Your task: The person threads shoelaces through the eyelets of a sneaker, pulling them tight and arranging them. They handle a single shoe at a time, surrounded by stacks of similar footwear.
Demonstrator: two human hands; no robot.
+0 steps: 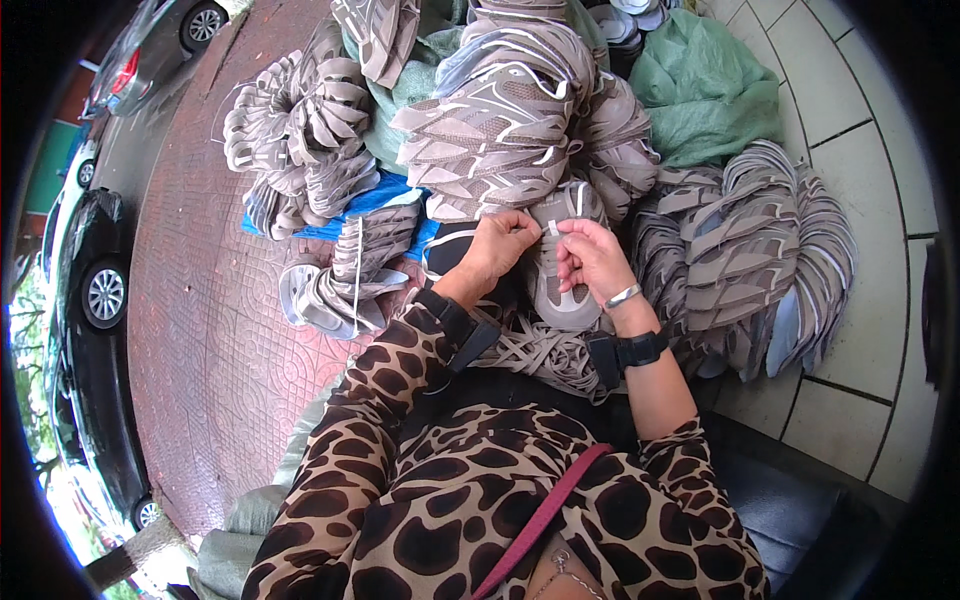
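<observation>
A grey-beige shoe upper (566,296) stands upright in front of me, its toe towards my lap. My left hand (495,250) is pinched closed at its left edge, on a thin pale shoelace that loops down beside the wrist. Close by, my right hand (596,262) has thumb and forefinger closed at the upper's opening, by a short white strip. What lies between those fingertips is too small to make out. A tangled bundle of beige laces (545,352) rests by my lap, below the upper.
Large stacked bundles of shoe uppers stand ahead (490,130), at the left (300,110) and at the right (745,260). A smaller tied bundle (355,265) lies near a blue sheet (385,190). A green sack (705,90) sits behind; parked cars (100,300) line the far left.
</observation>
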